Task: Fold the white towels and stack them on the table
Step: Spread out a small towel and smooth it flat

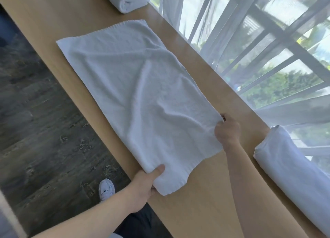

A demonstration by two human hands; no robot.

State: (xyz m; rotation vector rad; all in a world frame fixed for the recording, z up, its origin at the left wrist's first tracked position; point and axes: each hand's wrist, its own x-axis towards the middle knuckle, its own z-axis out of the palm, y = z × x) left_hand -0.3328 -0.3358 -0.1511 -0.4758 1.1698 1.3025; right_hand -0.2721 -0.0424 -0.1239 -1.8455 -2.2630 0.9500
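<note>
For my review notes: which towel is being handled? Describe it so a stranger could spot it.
On the long wooden table beside the curtained window, it is the white towel at the middle. Unlike the folded towels at either end, it lies spread flat, both hands pinching its near corners.

A long light-wood table (196, 202) runs diagonally beside a window (285, 62) with dark bars. Sheer white curtains (223, 32) hang along its far edge, daylight and green foliage showing through. Dark wood-plank flooring (35, 130) lies along its near edge.
</note>
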